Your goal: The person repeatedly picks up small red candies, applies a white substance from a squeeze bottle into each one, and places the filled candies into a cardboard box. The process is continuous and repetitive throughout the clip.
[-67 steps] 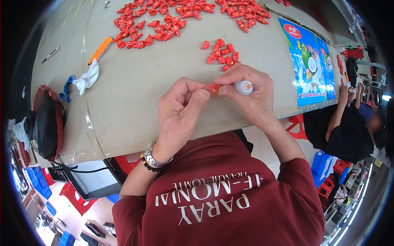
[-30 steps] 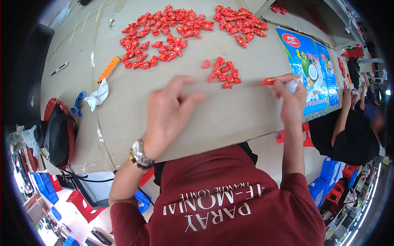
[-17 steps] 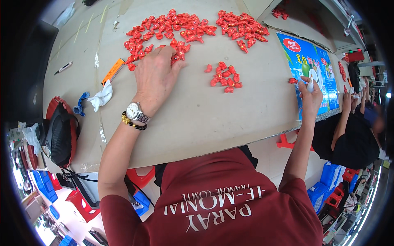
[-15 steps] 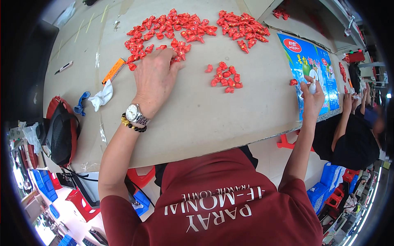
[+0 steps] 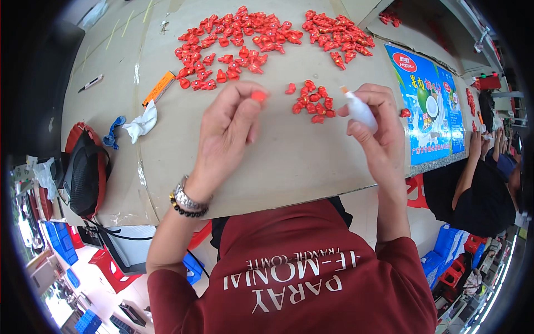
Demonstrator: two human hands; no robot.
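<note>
My left hand (image 5: pixel 228 119) pinches a small red plastic piece (image 5: pixel 258 96) between thumb and fingers above the table. Wrapped in my right hand (image 5: pixel 381 125) is a small white squeeze bottle (image 5: pixel 362 111), its orange-tipped nozzle pointing up and to the left. Between the hands lies a small group of red pieces (image 5: pixel 312 102), with one loose red piece (image 5: pixel 290 88) beside it. A wide spread of red figure-like pieces (image 5: pixel 239 33) covers the table beyond my left hand. A second pile (image 5: pixel 336 33) sits farther right.
On the left lie an orange strip-shaped box (image 5: pixel 159 88), a crumpled white cloth (image 5: pixel 141 122), a blue band (image 5: pixel 113 132), a cutter knife (image 5: pixel 90 83) and a dark red bag (image 5: pixel 84 170). A blue printed sheet (image 5: pixel 428 106) covers the right side. Another person (image 5: pixel 473 189) sits beyond it.
My left hand has come back from the far spread with a red piece in its fingers. My right hand has moved left from above the blue sheet, bringing the bottle toward the middle.
</note>
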